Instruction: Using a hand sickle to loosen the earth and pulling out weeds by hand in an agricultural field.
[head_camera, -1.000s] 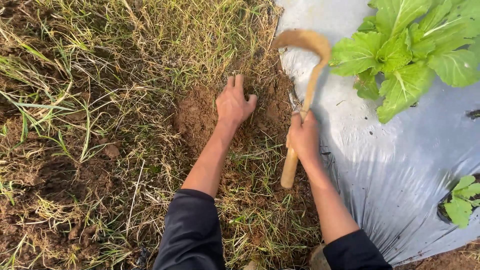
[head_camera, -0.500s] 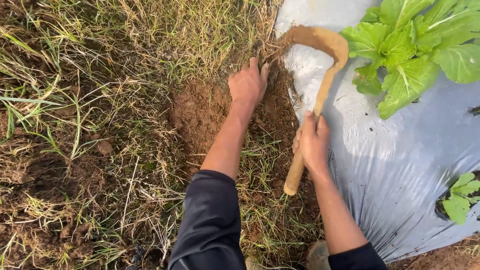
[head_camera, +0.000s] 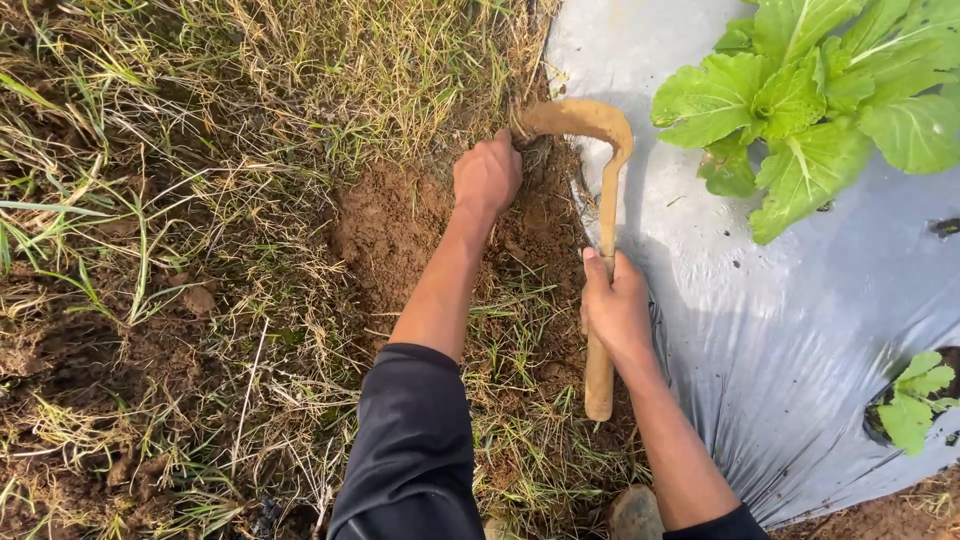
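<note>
My right hand (head_camera: 615, 308) grips the wooden handle of a mud-caked sickle (head_camera: 603, 160), its curved blade hooking left over the grass at the edge of the plastic sheet. My left hand (head_camera: 487, 173) is closed around a tuft of dry grass just left of the blade tip, at the far end of a bare patch of brown soil (head_camera: 395, 225). Both forearms reach forward, with dark sleeves pushed up.
A grey plastic mulch sheet (head_camera: 800, 320) covers the ground on the right. A large leafy green plant (head_camera: 810, 100) grows through it at top right, a smaller one (head_camera: 915, 395) at lower right. Tangled dry and green grass (head_camera: 180, 200) covers the left side.
My left hand has reached further forward and closed on grass beside the blade. The sickle blade has shifted up toward that hand. The view has moved closer.
</note>
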